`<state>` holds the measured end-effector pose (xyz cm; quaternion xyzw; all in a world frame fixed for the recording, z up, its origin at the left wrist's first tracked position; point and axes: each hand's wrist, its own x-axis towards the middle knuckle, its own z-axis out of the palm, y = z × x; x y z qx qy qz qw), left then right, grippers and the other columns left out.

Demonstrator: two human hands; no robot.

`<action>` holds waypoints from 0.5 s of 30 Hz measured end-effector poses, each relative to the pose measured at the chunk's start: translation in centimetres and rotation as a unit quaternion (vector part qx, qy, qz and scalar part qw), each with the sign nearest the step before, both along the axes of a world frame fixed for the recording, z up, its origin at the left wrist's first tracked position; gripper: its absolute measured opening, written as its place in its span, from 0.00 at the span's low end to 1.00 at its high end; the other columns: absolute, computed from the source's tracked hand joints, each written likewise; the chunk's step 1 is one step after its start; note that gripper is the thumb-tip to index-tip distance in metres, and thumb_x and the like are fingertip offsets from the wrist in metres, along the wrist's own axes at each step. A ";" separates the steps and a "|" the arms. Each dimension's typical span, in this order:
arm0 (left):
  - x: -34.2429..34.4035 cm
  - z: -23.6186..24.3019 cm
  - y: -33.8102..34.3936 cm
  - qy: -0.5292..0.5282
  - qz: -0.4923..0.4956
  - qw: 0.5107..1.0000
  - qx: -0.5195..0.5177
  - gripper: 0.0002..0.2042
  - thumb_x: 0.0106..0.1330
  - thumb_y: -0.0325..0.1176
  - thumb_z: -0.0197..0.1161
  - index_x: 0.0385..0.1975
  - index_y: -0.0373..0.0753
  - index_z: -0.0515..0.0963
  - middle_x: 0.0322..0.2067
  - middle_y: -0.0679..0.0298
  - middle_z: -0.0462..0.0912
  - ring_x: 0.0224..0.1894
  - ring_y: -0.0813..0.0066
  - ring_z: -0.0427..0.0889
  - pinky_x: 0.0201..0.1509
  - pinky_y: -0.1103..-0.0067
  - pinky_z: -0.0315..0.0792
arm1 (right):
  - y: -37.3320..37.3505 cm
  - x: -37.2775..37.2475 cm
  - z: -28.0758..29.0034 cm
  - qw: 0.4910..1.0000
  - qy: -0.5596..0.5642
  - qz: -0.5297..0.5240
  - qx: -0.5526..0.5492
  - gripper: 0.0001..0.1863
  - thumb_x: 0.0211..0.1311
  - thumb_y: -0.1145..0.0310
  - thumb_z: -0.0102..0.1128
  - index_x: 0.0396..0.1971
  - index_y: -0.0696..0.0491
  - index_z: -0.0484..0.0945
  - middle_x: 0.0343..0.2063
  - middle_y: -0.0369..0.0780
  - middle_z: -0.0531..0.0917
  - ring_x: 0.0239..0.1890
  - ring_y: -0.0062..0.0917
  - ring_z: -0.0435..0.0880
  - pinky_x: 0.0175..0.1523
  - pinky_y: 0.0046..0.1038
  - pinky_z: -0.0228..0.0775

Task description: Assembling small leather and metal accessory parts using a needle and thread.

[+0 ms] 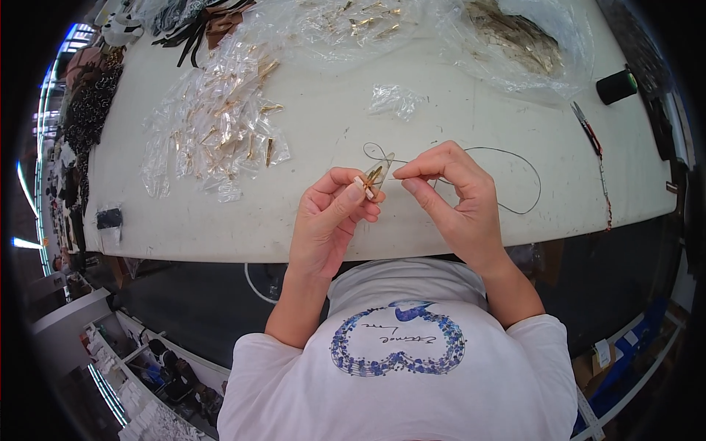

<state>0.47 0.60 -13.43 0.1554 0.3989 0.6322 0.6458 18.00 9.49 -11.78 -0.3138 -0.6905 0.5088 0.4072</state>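
Thumb and forefinger of my left hand (327, 217) pinch a small gold-and-clear piece (376, 176), held just above the near part of the pale table (316, 110), in front of my chest; other left fingers curl in behind it. My right hand (467, 202) is just beside, thumb and forefinger tips pressed together, pointing at the piece; whether something thin sits between them is too small to tell. Thin dark thread (540, 180) makes a small loop beyond the piece, runs by my right fingertips, then a wide loop on the table to the right. Left side: big pile of small clear bags (224, 117) with gold bits in them, more gold bits in clear plastic (360, 22) at the far side. Little heap of clear plastic (397, 101) ahead of my hands. Far right: large clear bag (515, 40) with brownish contents, dark spool (616, 87) near the table's right edge, pointed metal tool (587, 126) with red-and-black handle nearer me, well apart from my right hand
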 end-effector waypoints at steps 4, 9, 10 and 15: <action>0.0 0.0 0.0 -0.010 -0.008 1.000 -0.001 0.08 0.69 0.30 0.60 0.43 0.33 0.76 0.36 0.55 0.84 0.32 0.77 0.84 0.39 0.82 0.77 | 0.1 0.3 -0.3 1.000 -0.023 -0.004 0.008 0.08 0.55 0.83 0.64 0.34 0.56 0.85 0.31 0.38 0.82 0.32 0.22 0.82 0.40 0.22 0.75; 0.0 -0.1 0.3 -0.025 -0.021 0.999 -0.009 0.08 0.69 0.30 0.60 0.43 0.34 0.76 0.36 0.54 0.84 0.32 0.78 0.84 0.39 0.83 0.77 | 0.1 0.2 -0.3 1.000 -0.020 -0.011 0.011 0.09 0.54 0.84 0.63 0.35 0.57 0.85 0.31 0.39 0.82 0.32 0.22 0.83 0.38 0.22 0.75; 0.0 -0.1 0.3 -0.028 -0.023 0.999 -0.007 0.08 0.69 0.30 0.60 0.43 0.34 0.76 0.36 0.54 0.84 0.32 0.78 0.84 0.39 0.83 0.77 | 0.0 0.2 -0.3 1.000 -0.019 -0.013 0.010 0.09 0.54 0.84 0.63 0.35 0.57 0.85 0.31 0.39 0.82 0.32 0.22 0.83 0.38 0.22 0.75; 0.2 -0.1 0.6 -0.028 -0.029 0.999 -0.011 0.08 0.69 0.30 0.60 0.43 0.34 0.76 0.36 0.54 0.84 0.32 0.78 0.84 0.39 0.83 0.78 | 0.3 0.2 -0.5 1.000 -0.004 0.001 0.003 0.09 0.55 0.83 0.63 0.36 0.57 0.85 0.31 0.39 0.82 0.32 0.22 0.83 0.39 0.22 0.76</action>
